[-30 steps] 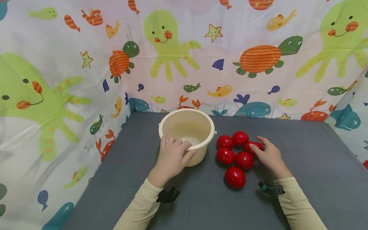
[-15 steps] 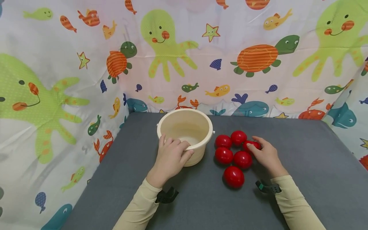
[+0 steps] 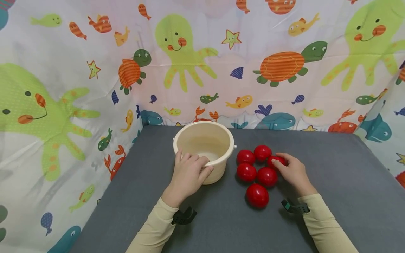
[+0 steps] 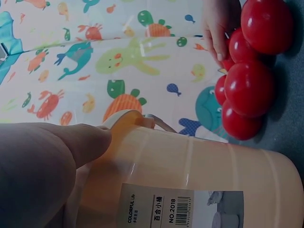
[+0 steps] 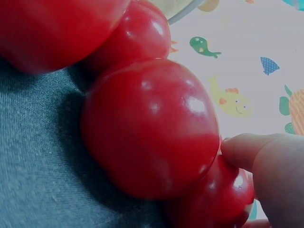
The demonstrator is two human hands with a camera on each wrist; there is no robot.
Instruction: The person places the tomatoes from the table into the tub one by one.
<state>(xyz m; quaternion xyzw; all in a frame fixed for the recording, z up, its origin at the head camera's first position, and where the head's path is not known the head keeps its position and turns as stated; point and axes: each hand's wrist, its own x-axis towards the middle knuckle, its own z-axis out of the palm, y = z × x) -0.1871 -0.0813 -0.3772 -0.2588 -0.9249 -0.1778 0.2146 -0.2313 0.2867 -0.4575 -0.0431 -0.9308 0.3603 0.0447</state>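
6 red balls [image 3: 257, 195], 1 cream bucket [image 3: 204, 149], 2 hands touching them.

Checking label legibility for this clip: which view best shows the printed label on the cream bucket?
The left wrist view: the label on the cream bucket, with barcode and print, fills the lower frame. The head view shows the bucket but no label. The right wrist view shows only a sliver of what may be its rim.

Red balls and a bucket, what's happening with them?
A person sits at a gray table. Their left hand holds the rim of a cream bucket, which looks empty. Their right hand has its grip on one red ball at the edge of a cluster of six lying on the table beside the bucket.
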